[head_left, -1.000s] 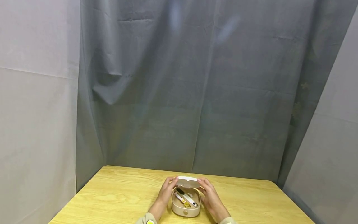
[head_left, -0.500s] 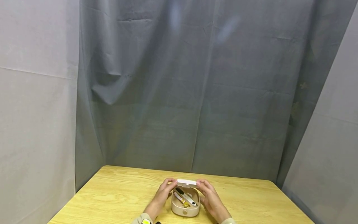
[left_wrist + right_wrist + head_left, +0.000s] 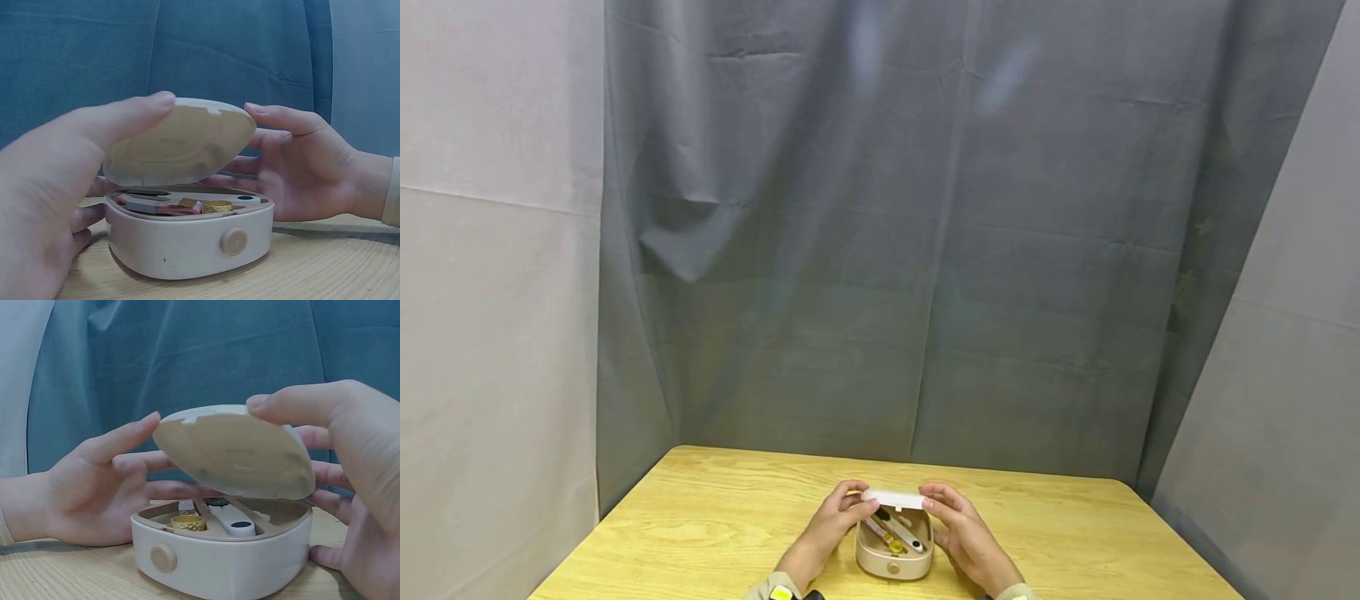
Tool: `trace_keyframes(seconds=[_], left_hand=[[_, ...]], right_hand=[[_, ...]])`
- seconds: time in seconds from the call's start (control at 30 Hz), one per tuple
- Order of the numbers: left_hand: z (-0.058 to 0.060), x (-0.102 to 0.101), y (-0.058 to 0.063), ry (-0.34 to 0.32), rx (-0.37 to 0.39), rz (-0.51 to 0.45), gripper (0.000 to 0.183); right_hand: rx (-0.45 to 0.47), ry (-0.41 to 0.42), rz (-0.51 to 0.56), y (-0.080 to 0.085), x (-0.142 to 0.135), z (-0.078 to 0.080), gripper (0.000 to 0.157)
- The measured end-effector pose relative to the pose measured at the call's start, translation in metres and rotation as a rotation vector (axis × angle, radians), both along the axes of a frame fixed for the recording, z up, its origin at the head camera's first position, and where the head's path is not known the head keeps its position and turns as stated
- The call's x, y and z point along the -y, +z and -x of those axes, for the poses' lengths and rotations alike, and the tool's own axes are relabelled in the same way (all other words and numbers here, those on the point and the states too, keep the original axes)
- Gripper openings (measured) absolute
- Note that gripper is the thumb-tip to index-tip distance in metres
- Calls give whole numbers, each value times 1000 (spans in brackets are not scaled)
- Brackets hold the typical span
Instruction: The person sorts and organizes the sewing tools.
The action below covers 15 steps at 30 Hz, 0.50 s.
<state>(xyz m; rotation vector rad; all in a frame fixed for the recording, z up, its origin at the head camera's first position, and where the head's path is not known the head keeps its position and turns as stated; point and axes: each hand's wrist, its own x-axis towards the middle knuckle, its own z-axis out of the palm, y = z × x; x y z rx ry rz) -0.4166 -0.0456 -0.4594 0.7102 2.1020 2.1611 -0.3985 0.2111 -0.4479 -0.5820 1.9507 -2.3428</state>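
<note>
A small white storage box (image 3: 187, 250) with a beige round button stands on the table. Its lid (image 3: 234, 450) is tilted up over the back, partly raised. My left hand (image 3: 822, 533) holds the lid's left side, thumb on the front rim. On the other side, my right hand (image 3: 967, 540) holds the lid likewise, its lower fingers beside the box wall. Inside lie a white tool with a black end (image 3: 234, 522), a gold ring-like piece (image 3: 189, 522) and a pinkish band with a metal clip (image 3: 147, 205). The box's back edge is hidden.
The wooden table (image 3: 715, 517) extends on both sides of the box and behind it. A grey curtain (image 3: 880, 250) hangs beyond the far edge. Pale cloth panels (image 3: 497, 292) close off both sides.
Both hands have brought the lid lower and toward the front, so it covers more of the box's opening. The box and its contents stay put on the table.
</note>
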Motion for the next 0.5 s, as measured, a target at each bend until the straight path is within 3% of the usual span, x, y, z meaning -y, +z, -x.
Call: trace_keyframes(seconds=[0.5], left_hand=[[1, 10, -3, -56, -16, 30, 63]], right_hand=[[28, 134, -26, -4, -10, 1, 60]])
